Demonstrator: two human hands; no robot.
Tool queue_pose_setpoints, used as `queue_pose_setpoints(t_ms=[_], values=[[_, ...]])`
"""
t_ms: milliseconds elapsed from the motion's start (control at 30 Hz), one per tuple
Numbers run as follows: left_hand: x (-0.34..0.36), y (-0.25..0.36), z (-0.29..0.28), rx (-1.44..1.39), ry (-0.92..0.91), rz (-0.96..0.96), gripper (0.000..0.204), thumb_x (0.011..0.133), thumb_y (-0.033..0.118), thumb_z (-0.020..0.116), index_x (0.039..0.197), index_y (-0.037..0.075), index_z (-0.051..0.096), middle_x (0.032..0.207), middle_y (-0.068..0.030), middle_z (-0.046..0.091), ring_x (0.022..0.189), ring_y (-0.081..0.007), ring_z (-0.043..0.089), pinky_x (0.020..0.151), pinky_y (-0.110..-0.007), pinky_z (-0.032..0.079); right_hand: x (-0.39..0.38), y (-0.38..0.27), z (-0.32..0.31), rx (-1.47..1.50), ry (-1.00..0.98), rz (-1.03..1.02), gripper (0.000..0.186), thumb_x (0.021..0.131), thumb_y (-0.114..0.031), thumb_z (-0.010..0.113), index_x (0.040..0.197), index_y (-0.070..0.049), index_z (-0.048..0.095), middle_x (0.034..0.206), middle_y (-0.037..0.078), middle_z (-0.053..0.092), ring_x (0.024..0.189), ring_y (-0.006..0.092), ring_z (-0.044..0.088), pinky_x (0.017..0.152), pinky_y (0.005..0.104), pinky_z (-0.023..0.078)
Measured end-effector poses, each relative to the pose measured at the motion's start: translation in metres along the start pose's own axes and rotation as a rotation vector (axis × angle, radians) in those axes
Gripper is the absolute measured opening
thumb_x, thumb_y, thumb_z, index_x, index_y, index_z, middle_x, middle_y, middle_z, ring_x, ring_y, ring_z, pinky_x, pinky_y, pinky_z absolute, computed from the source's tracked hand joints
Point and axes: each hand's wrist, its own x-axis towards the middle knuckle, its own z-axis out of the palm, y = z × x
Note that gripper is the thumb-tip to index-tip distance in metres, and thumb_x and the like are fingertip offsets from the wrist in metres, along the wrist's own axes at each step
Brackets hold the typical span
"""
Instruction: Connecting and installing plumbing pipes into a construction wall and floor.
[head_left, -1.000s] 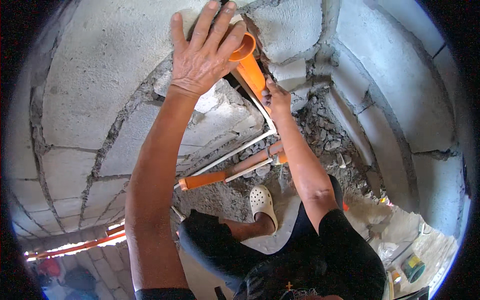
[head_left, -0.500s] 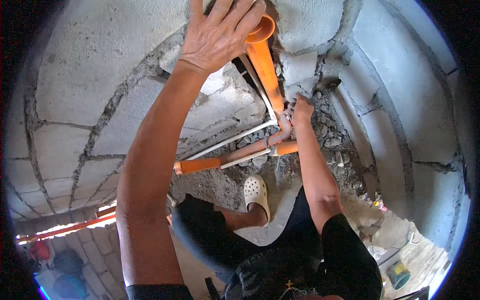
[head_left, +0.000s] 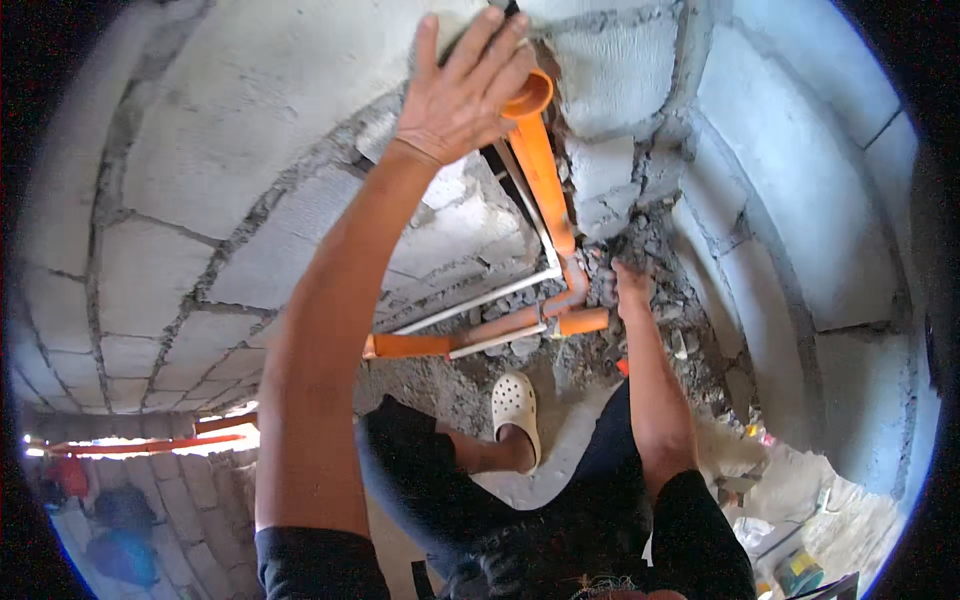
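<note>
My left hand (head_left: pixel 464 98) is open, its fingers spread at the block wall beside the flared mouth of an upright orange pipe (head_left: pixel 537 165). The edge of the hand lies against or just next to that mouth; contact is hard to make out. At its foot, the pipe meets a dusty orange elbow (head_left: pixel 576 284) that leads into a pipe (head_left: pixel 408 346) running left along the floor. Right of the elbow, my right hand (head_left: pixel 632 280) is low over the grey rubble (head_left: pixel 655 255). Its fingers are blurred and partly hidden, so what they hold does not show.
A short orange pipe stub (head_left: pixel 584 321) points right below the elbow. Thin white pipes (head_left: pixel 478 302) run along the wall's base and up beside the orange pipe. Block walls (head_left: pixel 790 200) close in on both sides. My foot in a cream clog (head_left: pixel 514 405) stands near the pipes.
The view has shifted, so the pipes sit lower. My right hand has moved from beside the elbow rightward over the rubble. My left hand stays by the pipe mouth.
</note>
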Motion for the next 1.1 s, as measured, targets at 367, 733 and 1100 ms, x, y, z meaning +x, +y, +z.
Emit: queue_pose_setpoints(t_ms=[367, 733, 1100], values=[[0.003, -0.005, -0.009, 0.021, -0.061, 0.012, 0.085, 0.064, 0.057, 0.077, 0.135, 0.018, 0.051, 0.155, -0.0031, 0.035, 0.148, -0.0247, 0.020, 0.115, -0.064, 0.001, -0.029, -0.037, -0.006, -0.010, -0.035, -0.063, 0.013, 0.090, -0.025, 0.067, 0.088, -0.013, 0.063, 0.067, -0.001, 0.060, 0.048, 0.0101, 0.052, 0.040, 0.0252, 0.039], [-0.113, 0.156, 0.043, -1.281, -0.126, -0.979, 0.056, 0.093, 0.040, 0.060, 0.127, -0.002, 0.051, 0.115, -0.0195, 0.061, 0.102, -0.0272, 0.060, 0.088, -0.041, 0.047, -0.022, -0.036, -0.040, -0.007, -0.199, -0.337, 0.023, 0.089, -0.029, 0.066, 0.088, -0.006, 0.066, 0.069, 0.001, 0.062, 0.048, 0.0095, 0.049, 0.041, 0.0265, 0.036], [-0.090, 0.199, 0.197, -1.527, -0.002, -2.031, 0.068, 0.096, 0.058, 0.038, 0.126, 0.001, 0.059, 0.124, -0.0223, 0.061, 0.117, -0.0369, 0.056, 0.098, -0.041, 0.041, -0.086, -0.073, -0.042, -0.398, -0.108, -0.592, 0.036, 0.088, -0.034, 0.067, 0.075, -0.001, 0.061, 0.065, 0.001, 0.054, 0.061, 0.0112, 0.045, 0.056, 0.0326, 0.038]])
